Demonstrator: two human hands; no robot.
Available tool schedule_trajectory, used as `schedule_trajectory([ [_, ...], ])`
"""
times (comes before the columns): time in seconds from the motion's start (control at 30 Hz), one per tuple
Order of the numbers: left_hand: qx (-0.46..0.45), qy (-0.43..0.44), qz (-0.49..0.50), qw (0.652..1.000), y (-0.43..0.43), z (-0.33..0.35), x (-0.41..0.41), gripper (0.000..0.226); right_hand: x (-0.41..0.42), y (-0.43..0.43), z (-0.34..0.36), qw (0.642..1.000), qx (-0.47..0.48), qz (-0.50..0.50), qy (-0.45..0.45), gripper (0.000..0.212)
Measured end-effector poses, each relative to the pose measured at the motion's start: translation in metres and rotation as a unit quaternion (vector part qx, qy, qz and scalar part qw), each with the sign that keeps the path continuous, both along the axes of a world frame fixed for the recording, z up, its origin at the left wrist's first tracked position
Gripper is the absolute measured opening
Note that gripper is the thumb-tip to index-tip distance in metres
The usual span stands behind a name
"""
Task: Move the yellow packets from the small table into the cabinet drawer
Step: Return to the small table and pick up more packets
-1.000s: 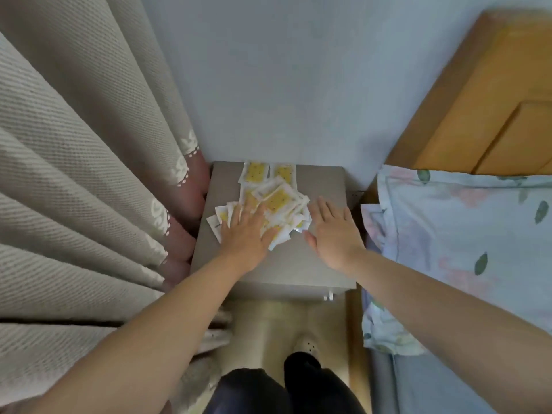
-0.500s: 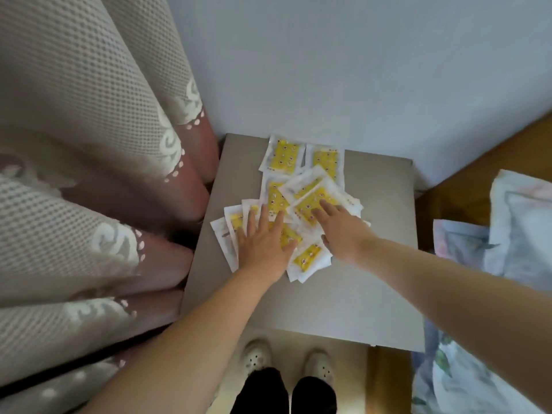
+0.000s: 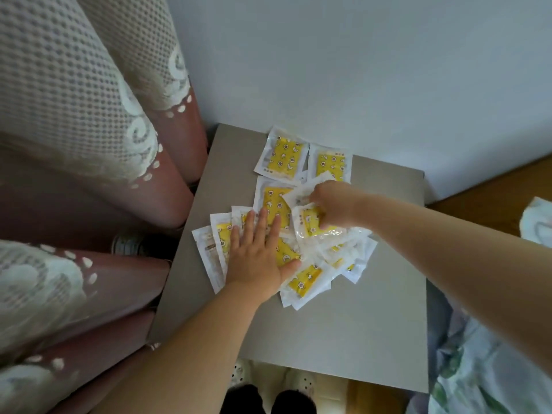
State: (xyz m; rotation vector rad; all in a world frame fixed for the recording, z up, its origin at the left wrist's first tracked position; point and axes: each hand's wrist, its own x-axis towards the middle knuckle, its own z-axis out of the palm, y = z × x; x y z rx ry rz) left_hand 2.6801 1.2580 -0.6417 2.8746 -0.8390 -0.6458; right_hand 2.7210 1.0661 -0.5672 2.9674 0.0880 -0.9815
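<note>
Partly under flat left fingers (image 3: 263, 224), yellow packets (image 3: 281, 157); one within curled right fingers (image 3: 325, 217).

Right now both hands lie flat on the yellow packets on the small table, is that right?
Not both. In the head view only the left hand lies flat on the yellow packets on the small table; the right hand curls its fingers round some.

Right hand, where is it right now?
Head view: the right hand grips some of the yellow packets on the small table, just right of the left hand, lying flat on the pile.
</note>
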Motion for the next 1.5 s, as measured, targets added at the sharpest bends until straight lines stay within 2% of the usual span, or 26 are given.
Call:
schedule_trajectory([
  [0.07,0.000,-0.001,-0.001,1.000,0.001,0.001,0.000,0.090,0.011,-0.012,0.015,0.999,0.017,-0.027,0.024,0.042],
  [0.13,-0.001,-0.003,-0.004,1.000,0.001,0.000,0.000,0.090,0.021,-0.026,0.027,0.999,0.006,-0.005,0.040,0.042],
  [0.3,-0.003,0.003,-0.011,1.000,0.000,-0.002,0.002,0.089,0.036,-0.032,0.017,0.989,-0.046,0.134,0.047,0.036],
  [0.4,0.001,0.002,-0.014,1.000,0.000,-0.003,0.002,0.091,0.032,-0.024,-0.004,0.983,-0.060,0.172,0.036,0.046],
  [0.53,0.003,0.004,-0.014,1.000,0.000,-0.004,0.002,0.090,0.027,-0.022,-0.015,0.989,-0.053,0.140,-0.017,0.055],
  [0.7,0.011,0.003,-0.011,1.000,-0.001,-0.002,0.002,0.088,0.026,-0.018,-0.017,0.997,0.017,0.039,-0.058,0.070],
  [0.73,0.012,0.003,-0.011,1.000,-0.001,-0.001,0.002,0.088,0.027,-0.016,-0.015,0.997,0.030,0.024,-0.061,0.062],
  [0.8,0.015,0.003,-0.011,1.000,-0.002,0.000,0.002,0.088,0.033,-0.013,-0.009,0.996,0.052,-0.003,-0.075,0.030],
  [0.87,0.017,0.005,-0.011,1.000,-0.001,0.001,0.002,0.088,0.036,-0.015,0.004,0.986,0.114,-0.087,-0.085,0.033],
  [0.9,0.019,0.006,-0.010,1.000,-0.001,0.001,0.001,0.088,0.037,-0.018,0.009,0.966,0.179,-0.160,-0.096,0.028],
  [0.93,0.020,0.007,-0.009,1.000,-0.001,0.001,0.002,0.088,0.036,-0.022,0.015,0.925,0.268,-0.244,-0.111,0.020],
  [0.97,0.022,0.008,-0.009,1.000,-0.001,0.001,0.002,0.089,0.033,-0.027,0.021,0.861,0.372,-0.329,-0.112,0.014],
  [1.0,0.026,0.010,-0.009,1.000,-0.002,0.001,0.002,0.090,0.027,-0.033,0.028,0.768,0.485,-0.404,-0.108,0.012],
  [1.03,0.029,0.015,-0.009,0.999,-0.002,0.002,0.002,0.090,0.020,-0.041,0.032,0.661,0.578,-0.469,-0.100,0.011],
  [1.07,0.032,0.023,-0.009,0.999,-0.002,0.004,0.002,0.091,0.011,-0.049,0.032,0.562,0.630,-0.527,-0.096,0.010],
  [1.1,0.036,0.030,-0.008,0.999,-0.002,0.007,0.002,0.091,0.002,-0.057,0.030,0.502,0.632,-0.581,-0.103,0.009],
  [1.13,0.041,0.031,-0.009,0.999,-0.003,0.011,0.003,0.091,-0.011,-0.065,0.023,0.483,0.591,-0.635,-0.119,0.008],
  [1.23,0.038,-0.004,-0.017,0.999,-0.010,0.025,0.005,0.086,-0.052,-0.090,-0.008,0.506,0.409,-0.738,-0.178,0.026],
  [1.27,0.023,-0.014,-0.018,0.999,-0.017,0.030,0.005,0.081,-0.066,-0.097,-0.017,0.507,0.373,-0.754,-0.185,0.037],
  [1.3,0.005,-0.022,-0.019,1.000,-0.027,0.034,0.006,0.076,-0.079,-0.100,-0.023,0.495,0.357,-0.770,-0.188,0.045],
  [1.37,-0.034,-0.028,-0.034,0.998,-0.053,0.037,0.010,0.069,-0.104,-0.103,-0.035,0.443,0.363,-0.797,-0.191,0.045],
  [1.5,-0.068,-0.010,-0.058,0.996,-0.116,0.035,0.019,0.071,-0.139,-0.095,-0.054,0.325,0.476,-0.800,-0.168,0.041],
])
